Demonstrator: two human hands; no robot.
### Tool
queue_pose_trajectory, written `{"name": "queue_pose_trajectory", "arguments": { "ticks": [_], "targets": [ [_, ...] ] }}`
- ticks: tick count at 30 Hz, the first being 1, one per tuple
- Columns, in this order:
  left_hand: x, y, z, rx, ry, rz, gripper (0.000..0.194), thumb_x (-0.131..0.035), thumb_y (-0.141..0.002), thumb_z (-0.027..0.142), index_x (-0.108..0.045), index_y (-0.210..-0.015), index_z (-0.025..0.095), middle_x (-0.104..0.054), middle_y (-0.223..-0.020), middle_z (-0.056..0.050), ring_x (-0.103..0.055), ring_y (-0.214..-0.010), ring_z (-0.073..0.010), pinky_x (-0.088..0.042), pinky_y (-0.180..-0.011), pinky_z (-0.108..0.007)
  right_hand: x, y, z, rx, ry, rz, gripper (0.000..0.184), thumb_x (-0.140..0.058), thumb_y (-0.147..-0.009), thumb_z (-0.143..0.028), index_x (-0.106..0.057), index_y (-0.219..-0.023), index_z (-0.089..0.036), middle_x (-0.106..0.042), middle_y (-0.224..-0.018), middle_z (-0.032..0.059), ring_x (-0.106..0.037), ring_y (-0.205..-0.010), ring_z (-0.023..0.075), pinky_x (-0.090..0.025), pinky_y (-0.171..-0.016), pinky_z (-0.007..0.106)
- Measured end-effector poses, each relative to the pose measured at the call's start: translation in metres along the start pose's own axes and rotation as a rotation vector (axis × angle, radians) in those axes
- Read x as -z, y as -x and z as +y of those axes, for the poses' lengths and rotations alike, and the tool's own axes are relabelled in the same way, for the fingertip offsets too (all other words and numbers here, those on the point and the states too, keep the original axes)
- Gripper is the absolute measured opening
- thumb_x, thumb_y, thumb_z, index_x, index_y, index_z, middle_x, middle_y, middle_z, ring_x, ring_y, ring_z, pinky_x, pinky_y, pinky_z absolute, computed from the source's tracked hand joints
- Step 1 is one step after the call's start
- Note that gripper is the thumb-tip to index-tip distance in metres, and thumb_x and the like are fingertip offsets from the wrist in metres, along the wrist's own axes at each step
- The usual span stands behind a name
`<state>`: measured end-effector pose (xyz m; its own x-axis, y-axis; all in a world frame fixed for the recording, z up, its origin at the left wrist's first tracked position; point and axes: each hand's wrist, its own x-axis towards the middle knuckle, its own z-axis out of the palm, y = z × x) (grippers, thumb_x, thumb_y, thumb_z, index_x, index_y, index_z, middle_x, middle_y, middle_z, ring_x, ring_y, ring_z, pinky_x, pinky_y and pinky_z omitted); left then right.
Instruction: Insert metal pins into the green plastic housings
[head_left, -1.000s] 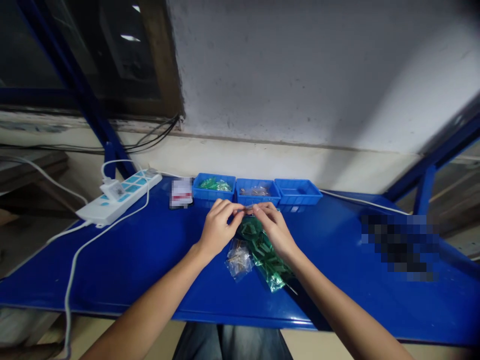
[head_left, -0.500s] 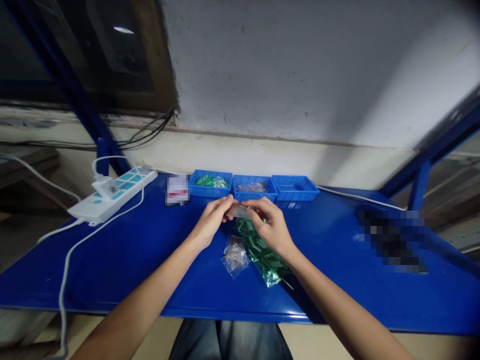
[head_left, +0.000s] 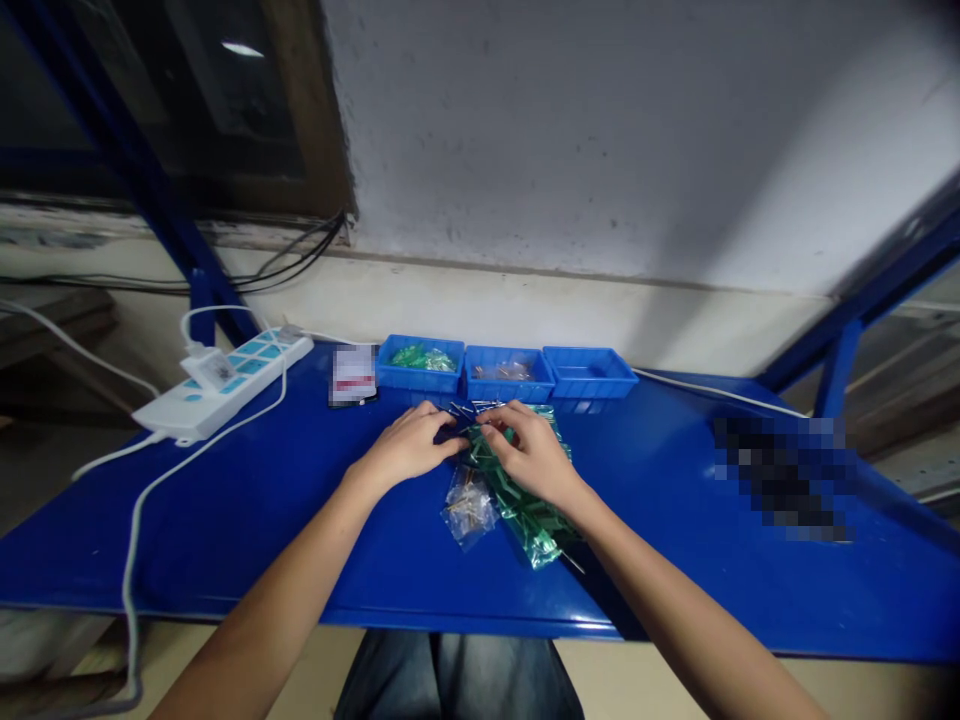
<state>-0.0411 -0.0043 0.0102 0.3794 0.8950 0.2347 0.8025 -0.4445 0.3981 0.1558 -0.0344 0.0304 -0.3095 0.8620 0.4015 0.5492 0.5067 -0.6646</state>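
My left hand (head_left: pixel 411 443) rests low over the blue table, its thumb and fingers apart, left of several thin metal pins (head_left: pixel 463 409) that look like nails or screws. My right hand (head_left: pixel 531 455) lies over a pile of green plastic packets (head_left: pixel 529 520). Its thumb and fingertips come close together by the pins; whatever is between them is too small to make out. Just below the hands is a clear plastic bag (head_left: pixel 469 507) with brass-coloured pieces inside, touching the green pile. A single thin pin (head_left: pixel 573 563) pokes out at the pile's near end.
Along the back stand blue bins: one with green packets (head_left: pixel 420 357), one with clear bags (head_left: pixel 504 371), and a third bin (head_left: pixel 589 372) on the right. A white power strip (head_left: pixel 225 385) with cables occupies the left. A blurred dark object (head_left: pixel 784 480) lies right.
My hands held a small clear bag between them above the pile; it is no longer seen in them. The left hand has moved left and down, and its fingers have spread. Loose pins now show.
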Motion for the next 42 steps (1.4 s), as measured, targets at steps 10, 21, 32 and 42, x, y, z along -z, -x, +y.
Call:
{"name": "queue_pose_trajectory", "arguments": {
  "ticks": [10, 21, 32, 42],
  "targets": [
    [0.011, -0.004, -0.009, 0.092, 0.135, -0.043, 0.01, -0.063, -0.072, 0.02, -0.056, -0.08, 0.021, -0.062, -0.068, 0.002, -0.057, -0.062, -0.0159, -0.038, -0.056, -0.024, -0.004, 0.0, 0.0, -0.016, 0.0, -0.069, 0.02, -0.051, -0.086, -0.027, -0.066, -0.096, -0.02, -0.062, -0.086, 0.0054, -0.057, -0.081, 0.0183, -0.042, -0.068, 0.03],
    [0.006, 0.002, 0.037, -0.345, 0.289, 0.39, 0.017, -0.05, -0.08, 0.005, -0.06, -0.078, 0.018, -0.047, -0.109, -0.006, -0.053, -0.097, -0.0168, -0.045, -0.085, -0.033, -0.004, -0.003, -0.001, -0.239, -0.367, 0.064, 0.035, -0.045, -0.087, -0.045, -0.057, -0.069, -0.017, -0.054, -0.063, -0.0017, -0.048, -0.059, 0.0121, -0.035, -0.058, 0.024],
    [0.009, 0.0, 0.041, -0.012, 0.735, 0.267, 0.034, -0.04, -0.092, 0.039, -0.064, -0.087, 0.016, -0.061, -0.079, -0.004, -0.056, -0.076, -0.0164, -0.045, -0.07, -0.029, -0.001, 0.005, -0.005, 0.139, -0.044, 0.323, 0.013, -0.051, -0.083, -0.021, -0.063, -0.084, -0.024, -0.053, -0.09, 0.0052, -0.054, -0.084, 0.0194, -0.046, -0.072, 0.033],
    [0.01, 0.001, 0.043, -0.158, 0.542, 0.421, 0.009, -0.054, -0.084, 0.017, -0.063, -0.087, 0.019, -0.061, -0.086, -0.003, -0.057, -0.082, -0.0157, -0.046, -0.072, -0.028, 0.0, 0.001, -0.006, -0.023, -0.13, 0.227, 0.022, -0.045, -0.084, -0.022, -0.067, -0.084, -0.021, -0.047, -0.09, 0.0056, -0.05, -0.089, 0.0204, -0.043, -0.082, 0.037]
  ]
}}
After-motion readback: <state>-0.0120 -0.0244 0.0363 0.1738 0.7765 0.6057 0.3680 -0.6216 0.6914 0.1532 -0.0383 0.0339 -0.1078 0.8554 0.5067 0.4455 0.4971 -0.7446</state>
